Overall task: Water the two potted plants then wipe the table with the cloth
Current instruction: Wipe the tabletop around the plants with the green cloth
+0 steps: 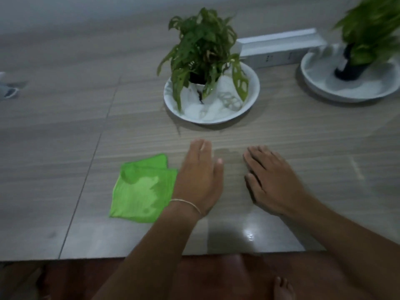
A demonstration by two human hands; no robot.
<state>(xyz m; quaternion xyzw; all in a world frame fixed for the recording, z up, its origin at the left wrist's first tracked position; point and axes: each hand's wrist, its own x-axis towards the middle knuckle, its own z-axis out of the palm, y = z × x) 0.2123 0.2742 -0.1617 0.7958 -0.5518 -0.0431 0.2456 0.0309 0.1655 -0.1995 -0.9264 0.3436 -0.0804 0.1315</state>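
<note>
Both my hands lie flat and released on the counter (281, 131): left hand (200, 180) just beside the green cloth (140, 189), right hand (272, 180) apart. Cloth looks soft, light; I'd pinch its near edge.

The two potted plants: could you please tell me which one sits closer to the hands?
The middle plant in the white dish, just beyond the left hand. The other plant stands far off at the right edge, partly cut off.

— What's hard to see?
— The right potted plant (365, 35) at the table's (65, 148) far right corner is blurred and cropped; the left hand (200, 176) overlaps the green cloth's (140, 189) right edge.
</note>
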